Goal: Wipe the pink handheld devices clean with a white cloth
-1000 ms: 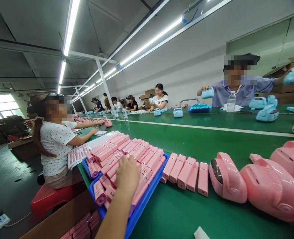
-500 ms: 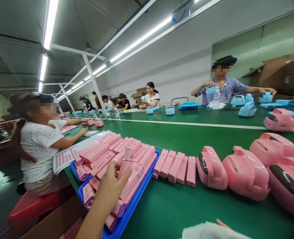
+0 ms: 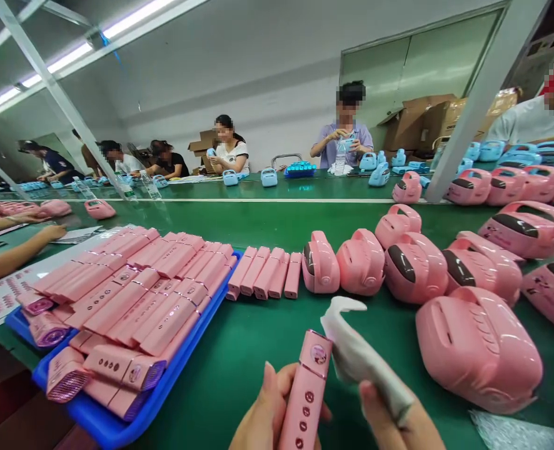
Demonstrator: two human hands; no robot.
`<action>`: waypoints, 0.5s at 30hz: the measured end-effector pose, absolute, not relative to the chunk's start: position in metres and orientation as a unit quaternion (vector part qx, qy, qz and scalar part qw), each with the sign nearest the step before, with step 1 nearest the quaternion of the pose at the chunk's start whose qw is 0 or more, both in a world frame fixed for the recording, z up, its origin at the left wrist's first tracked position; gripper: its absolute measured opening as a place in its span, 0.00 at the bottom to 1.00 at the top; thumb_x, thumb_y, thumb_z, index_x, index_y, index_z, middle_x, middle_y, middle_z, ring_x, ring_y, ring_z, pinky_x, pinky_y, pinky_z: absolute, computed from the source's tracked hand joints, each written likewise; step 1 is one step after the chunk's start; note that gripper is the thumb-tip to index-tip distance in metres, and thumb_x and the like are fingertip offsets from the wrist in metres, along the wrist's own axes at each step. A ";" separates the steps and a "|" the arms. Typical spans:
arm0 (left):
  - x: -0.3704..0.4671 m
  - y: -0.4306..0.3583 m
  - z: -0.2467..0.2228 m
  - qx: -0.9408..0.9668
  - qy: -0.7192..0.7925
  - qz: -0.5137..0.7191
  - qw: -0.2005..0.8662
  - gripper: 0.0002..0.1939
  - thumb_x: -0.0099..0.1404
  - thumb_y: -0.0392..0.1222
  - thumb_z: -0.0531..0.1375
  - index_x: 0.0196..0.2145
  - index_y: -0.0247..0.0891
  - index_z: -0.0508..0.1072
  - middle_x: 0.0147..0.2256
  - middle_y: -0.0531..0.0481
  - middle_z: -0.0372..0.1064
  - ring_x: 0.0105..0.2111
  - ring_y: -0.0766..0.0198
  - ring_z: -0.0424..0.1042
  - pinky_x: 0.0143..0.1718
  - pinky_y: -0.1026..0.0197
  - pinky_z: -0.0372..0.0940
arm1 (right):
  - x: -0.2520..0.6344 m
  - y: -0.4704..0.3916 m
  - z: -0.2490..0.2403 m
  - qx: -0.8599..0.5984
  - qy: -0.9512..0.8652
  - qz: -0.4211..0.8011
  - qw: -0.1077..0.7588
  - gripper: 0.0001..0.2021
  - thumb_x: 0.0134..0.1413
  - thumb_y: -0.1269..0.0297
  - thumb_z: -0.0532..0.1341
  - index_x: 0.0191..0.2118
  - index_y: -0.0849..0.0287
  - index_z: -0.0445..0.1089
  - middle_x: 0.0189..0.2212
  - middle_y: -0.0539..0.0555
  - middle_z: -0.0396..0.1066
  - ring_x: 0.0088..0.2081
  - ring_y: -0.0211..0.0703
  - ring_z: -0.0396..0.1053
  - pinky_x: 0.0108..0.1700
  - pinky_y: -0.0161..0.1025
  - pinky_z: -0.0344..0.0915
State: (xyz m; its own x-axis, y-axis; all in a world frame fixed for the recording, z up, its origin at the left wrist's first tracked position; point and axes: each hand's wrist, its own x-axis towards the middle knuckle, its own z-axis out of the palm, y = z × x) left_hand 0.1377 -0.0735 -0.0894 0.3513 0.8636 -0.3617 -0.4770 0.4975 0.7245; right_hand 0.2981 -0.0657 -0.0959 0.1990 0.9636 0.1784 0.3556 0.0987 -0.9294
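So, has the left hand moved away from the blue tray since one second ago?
Yes. The left hand has left the blue tray and come toward the person, to the tray's right over the green belt, holding one pink stick beside the white cloth.

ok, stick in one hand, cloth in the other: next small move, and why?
Probably bring the white cloth in the right hand onto the pink stick in the left hand: its tip hangs just beside the stick's top, apparently not touching.

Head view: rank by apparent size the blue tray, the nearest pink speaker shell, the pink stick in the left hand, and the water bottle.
1. blue tray
2. nearest pink speaker shell
3. pink stick, inflated by nearness
4. water bottle, shrunk by distance
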 end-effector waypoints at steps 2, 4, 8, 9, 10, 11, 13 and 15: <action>0.137 -0.073 -0.082 0.242 0.337 0.436 0.798 0.39 0.51 0.72 0.49 0.45 0.35 0.70 0.30 0.46 0.71 0.18 0.72 0.64 0.19 0.68 0.55 | 0.297 -0.063 -0.090 -0.527 -0.623 0.285 0.503 0.26 0.50 0.44 0.57 0.48 0.58 0.71 0.44 0.56 0.74 0.50 0.57 0.67 0.49 0.45 0.68; 0.137 -0.072 -0.074 0.224 0.319 0.439 0.809 0.39 0.52 0.72 0.47 0.47 0.37 0.70 0.31 0.45 0.72 0.23 0.65 0.68 0.24 0.65 0.60 | 0.297 -0.056 -0.086 -0.481 -0.673 0.252 0.502 0.26 0.52 0.45 0.56 0.50 0.57 0.69 0.45 0.56 0.74 0.52 0.56 0.65 0.50 0.45 0.67; 0.132 -0.071 -0.066 0.219 0.295 0.438 0.821 0.42 0.53 0.72 0.46 0.51 0.37 0.67 0.33 0.42 0.73 0.32 0.56 0.71 0.32 0.59 0.63 | 0.301 -0.045 -0.082 -0.432 -0.746 0.175 0.476 0.25 0.56 0.49 0.53 0.54 0.57 0.65 0.51 0.56 0.69 0.56 0.54 0.60 0.55 0.46 0.62; 0.130 -0.072 -0.068 0.226 0.283 0.441 0.821 0.41 0.53 0.72 0.46 0.52 0.38 0.66 0.34 0.43 0.73 0.32 0.55 0.71 0.33 0.59 0.63 | 0.302 -0.044 -0.083 -0.420 -0.762 0.155 0.468 0.24 0.57 0.51 0.53 0.55 0.57 0.63 0.52 0.56 0.67 0.57 0.54 0.58 0.56 0.46 0.60; 0.129 -0.073 -0.072 0.235 0.272 0.444 0.821 0.41 0.53 0.71 0.47 0.53 0.39 0.65 0.34 0.44 0.73 0.32 0.56 0.71 0.32 0.59 0.63 | 0.303 -0.043 -0.084 -0.408 -0.778 0.135 0.459 0.23 0.58 0.53 0.52 0.56 0.57 0.62 0.54 0.55 0.66 0.58 0.53 0.56 0.57 0.46 0.58; 0.128 -0.075 -0.075 0.246 0.262 0.448 0.819 0.40 0.53 0.71 0.48 0.52 0.40 0.65 0.33 0.45 0.72 0.30 0.59 0.71 0.31 0.61 0.63 | 0.304 -0.043 -0.085 -0.395 -0.793 0.112 0.451 0.22 0.59 0.55 0.52 0.57 0.58 0.61 0.55 0.55 0.64 0.59 0.51 0.55 0.58 0.46 0.57; 0.128 -0.077 -0.083 0.261 0.251 0.453 0.815 0.37 0.53 0.70 0.48 0.50 0.40 0.66 0.32 0.48 0.71 0.25 0.66 0.68 0.26 0.66 0.61 | 0.303 -0.043 -0.087 -0.374 -0.821 0.061 0.427 0.21 0.61 0.61 0.50 0.58 0.61 0.58 0.58 0.57 0.60 0.60 0.49 0.51 0.59 0.45 0.53; 0.130 -0.077 -0.086 0.259 0.249 0.456 0.814 0.37 0.54 0.70 0.47 0.48 0.39 0.68 0.30 0.49 0.70 0.21 0.71 0.65 0.23 0.69 0.59 | 0.299 -0.043 -0.088 -0.337 -0.840 -0.003 0.426 0.20 0.62 0.66 0.47 0.57 0.67 0.59 0.57 0.61 0.59 0.61 0.48 0.49 0.60 0.43 0.50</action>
State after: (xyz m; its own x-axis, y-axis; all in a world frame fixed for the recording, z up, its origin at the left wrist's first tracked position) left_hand 0.1297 -0.0766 -0.0856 0.4597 0.8719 -0.1687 -0.6134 0.4491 0.6496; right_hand 0.2988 -0.0425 -0.0876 -0.4100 0.5640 0.7168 0.5688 0.7725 -0.2825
